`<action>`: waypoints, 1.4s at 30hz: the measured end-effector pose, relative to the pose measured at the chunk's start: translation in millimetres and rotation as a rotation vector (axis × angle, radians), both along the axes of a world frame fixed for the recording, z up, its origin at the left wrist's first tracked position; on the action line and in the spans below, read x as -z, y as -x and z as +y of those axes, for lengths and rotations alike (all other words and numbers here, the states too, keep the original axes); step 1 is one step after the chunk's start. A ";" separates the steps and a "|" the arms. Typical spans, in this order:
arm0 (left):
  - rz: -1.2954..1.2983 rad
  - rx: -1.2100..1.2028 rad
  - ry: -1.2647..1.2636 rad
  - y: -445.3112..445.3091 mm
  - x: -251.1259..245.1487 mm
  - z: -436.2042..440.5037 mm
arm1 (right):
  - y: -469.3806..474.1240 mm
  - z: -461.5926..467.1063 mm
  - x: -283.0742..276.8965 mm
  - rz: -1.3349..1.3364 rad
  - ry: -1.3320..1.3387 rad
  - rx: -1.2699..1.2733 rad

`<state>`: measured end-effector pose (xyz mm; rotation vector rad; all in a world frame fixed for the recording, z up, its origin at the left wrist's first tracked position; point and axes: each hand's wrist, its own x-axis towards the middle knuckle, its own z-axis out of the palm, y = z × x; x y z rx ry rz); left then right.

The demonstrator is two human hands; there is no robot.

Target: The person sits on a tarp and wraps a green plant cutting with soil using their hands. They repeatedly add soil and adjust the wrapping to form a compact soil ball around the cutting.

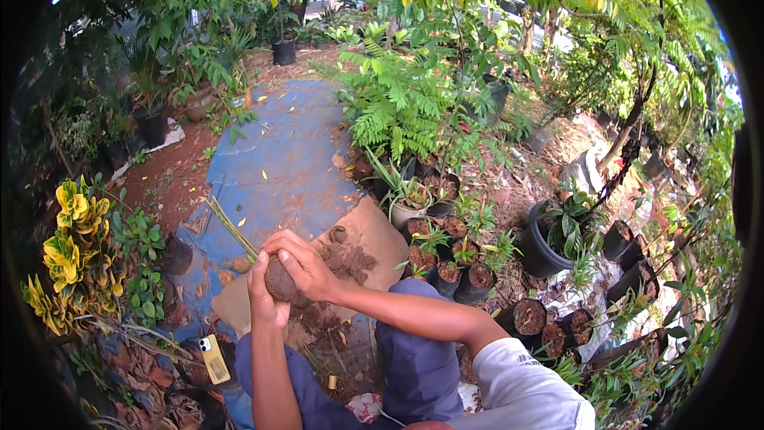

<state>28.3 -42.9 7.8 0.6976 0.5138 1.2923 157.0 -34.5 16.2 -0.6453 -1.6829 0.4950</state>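
Note:
A round brown ball, apparently packed soil (279, 284), is cupped between both my hands above a brown sheet. My left hand (262, 295) supports its left side, fingers pointing up. Over the top and right side curves my right hand (307, 266). Several long green stalks (231, 228) stick out beyond my fingertips to the upper left; whether they are rooted in the ball is hidden by my hands. Beneath lies the brown cardboard-like sheet (385, 239), with loose dark soil (352, 260) spread on it and a small clump (338, 234) near its far edge.
A blue tarp (280, 155) stretches ahead. To the right stand small black bags of soil with seedlings (447, 275), a white pot (409, 212) and a large black pot (540, 245). A phone (213, 359) lies at lower left, near a yellow-leaved croton (68, 257).

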 end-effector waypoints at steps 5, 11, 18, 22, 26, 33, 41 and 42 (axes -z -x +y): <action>-0.017 -0.070 0.077 -1.7 3.1 1.8 | -0.3 2.0 1.6 -0.105 -0.037 0.036; -0.075 -0.157 0.014 -2.4 5.4 0.6 | 5.1 -4.3 -1.3 -0.149 -0.110 0.022; -0.110 -0.268 0.066 -1.0 12.4 6.1 | 4.5 -2.8 -3.6 -0.167 -0.035 0.075; -0.043 -0.278 0.087 1.9 9.9 5.9 | 6.6 0.4 0.9 -0.162 -0.051 0.083; -0.134 -0.179 0.201 -3.6 0.8 1.6 | 5.2 4.2 3.9 -0.177 0.032 0.069; -0.114 -0.121 0.243 2.1 13.7 13.0 | -1.4 5.3 -2.0 -0.393 0.064 0.133; -0.042 -0.128 0.062 -4.4 6.5 6.7 | 0.4 2.4 -0.4 -0.147 0.136 -0.047; -0.082 -0.125 0.061 -6.0 4.2 4.1 | 2.9 1.9 1.2 -0.140 0.109 -0.051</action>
